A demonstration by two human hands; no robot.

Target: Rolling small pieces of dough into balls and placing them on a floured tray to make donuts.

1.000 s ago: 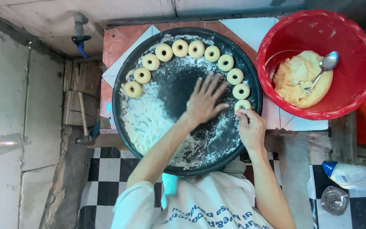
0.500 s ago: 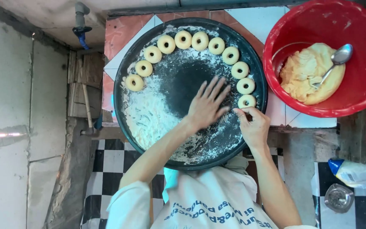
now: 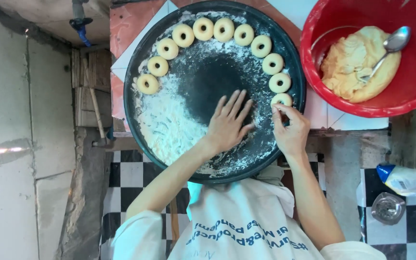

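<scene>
On the round black tray (image 3: 140, 96), dusted with flour (image 3: 169, 125), the left hand (image 3: 228, 123) is laid flat with fingers spread. The right hand (image 3: 292, 130) is pinched on the last dough ring (image 3: 282, 100) at the tray's right rim, ending an arc of rings. A red bowl (image 3: 314, 72) of dough (image 3: 352, 67) with a spoon (image 3: 386, 48) stands just beside.

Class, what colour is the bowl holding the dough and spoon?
Red, shown clearly in the head view: the bowl.

Soft even daylight, bright overall, sharp focus at centre, faint shadow under the left hand (image 3: 227, 124) on the dark tray (image 3: 136, 110), small glare on the spoon (image 3: 395, 41), wide-angle bending at the edges
</scene>
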